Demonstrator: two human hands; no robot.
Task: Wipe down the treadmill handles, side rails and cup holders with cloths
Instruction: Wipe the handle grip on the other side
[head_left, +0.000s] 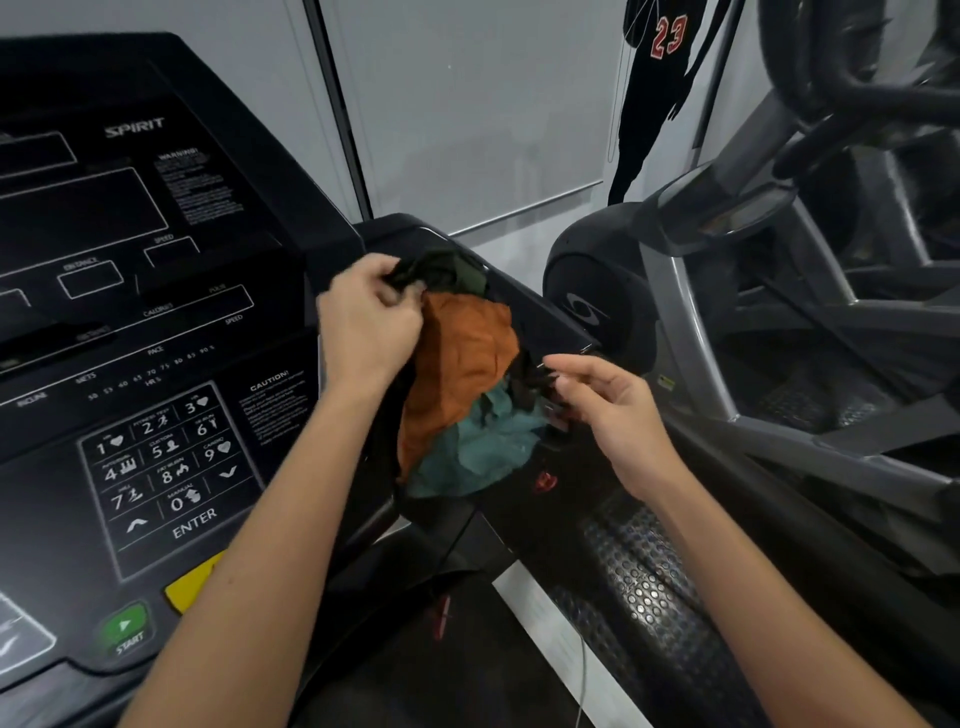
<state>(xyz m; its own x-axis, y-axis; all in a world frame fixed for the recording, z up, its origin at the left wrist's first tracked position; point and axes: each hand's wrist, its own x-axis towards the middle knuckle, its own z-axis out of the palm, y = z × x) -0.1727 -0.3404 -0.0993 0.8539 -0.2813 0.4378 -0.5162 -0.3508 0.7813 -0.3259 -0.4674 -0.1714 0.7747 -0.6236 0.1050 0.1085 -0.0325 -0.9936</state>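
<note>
A bundle of cloths hangs in the middle of the head view: an orange cloth (462, 358), a teal cloth (478, 452) below it and a dark green cloth (447, 273) on top. My left hand (363, 322) is shut on the top of the bundle, over the right side tray of the black treadmill console (156, 291). Just right of the cloths, my right hand (613, 410) has its fingers loosely spread and pinches nothing that I can make out. The cup holder under the bundle is hidden.
The treadmill's right side rail (649, 587) with its studded tread runs down to the lower right. A grey elliptical machine (727, 322) stands close on the right. A white wall (467, 114) with a black figure sticker lies behind.
</note>
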